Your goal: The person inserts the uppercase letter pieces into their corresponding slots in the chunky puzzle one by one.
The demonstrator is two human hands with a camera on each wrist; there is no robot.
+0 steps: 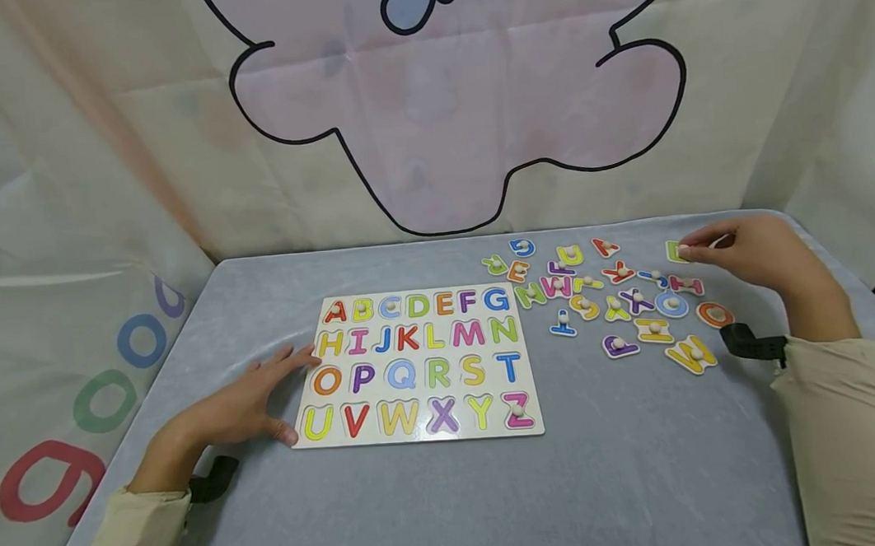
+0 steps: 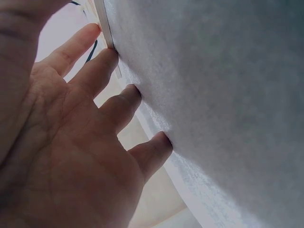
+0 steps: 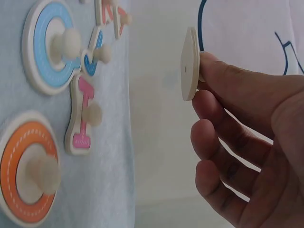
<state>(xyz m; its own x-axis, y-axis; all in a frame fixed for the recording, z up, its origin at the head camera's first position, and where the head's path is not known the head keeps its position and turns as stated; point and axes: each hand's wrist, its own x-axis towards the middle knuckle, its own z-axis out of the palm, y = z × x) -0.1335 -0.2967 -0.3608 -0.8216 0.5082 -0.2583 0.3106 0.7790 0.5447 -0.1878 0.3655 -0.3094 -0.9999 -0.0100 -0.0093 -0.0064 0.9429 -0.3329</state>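
The white alphabet puzzle board [image 1: 421,393] lies flat on the table, with knobbed pieces seated at A, B, C and Z. Against its left edge rests my left hand [image 1: 240,403], fingers spread, thumb near the lower corner. In the left wrist view, fingertips [image 2: 110,56] meet the board's side edge and the cloth. My right hand [image 1: 756,260] pinches a green letter piece [image 1: 673,251] between thumb and fingers at the far right. The right wrist view shows that letter piece [image 3: 189,66] edge-on, raised off the cloth, its plain wooden back visible and its letter hidden.
Several loose knobbed letters are scattered right of the board, among them an orange O [image 1: 715,314], a pink I [image 1: 686,285], a yellow W [image 1: 692,355] and a blue T [image 1: 562,324]. A printed curtain [image 1: 431,141] hangs behind the grey-blue tablecloth [image 1: 450,503].
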